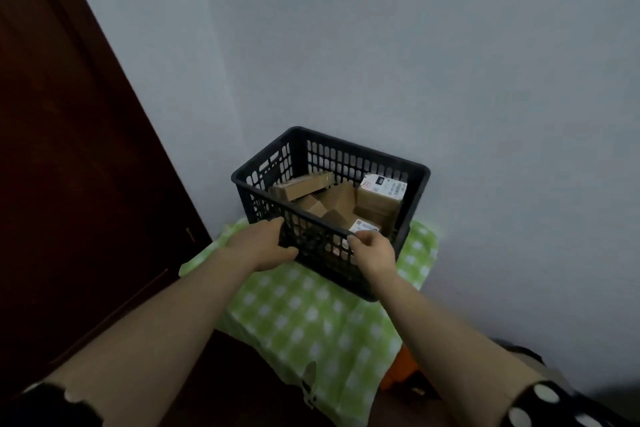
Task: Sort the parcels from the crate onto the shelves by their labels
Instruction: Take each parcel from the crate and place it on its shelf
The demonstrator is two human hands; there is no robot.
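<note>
My left hand [261, 243] and right hand [372, 250] both grip the near rim of the black crate [416, 196], fingers curled over its edge. The crate sits on a green checked cloth [311, 315] against the far wall [450, 62], with brown parcels [379, 199] piled inside.

The print on the labels [383, 186] of the parcels [337, 199] is too blurred to read, the lower parcels are half hidden behind the meshed near wall of the crate [313, 255], and an orange thing [398, 373] is mostly covered by the green checked cloth [311, 319] and the right forearm [450, 329].
</note>
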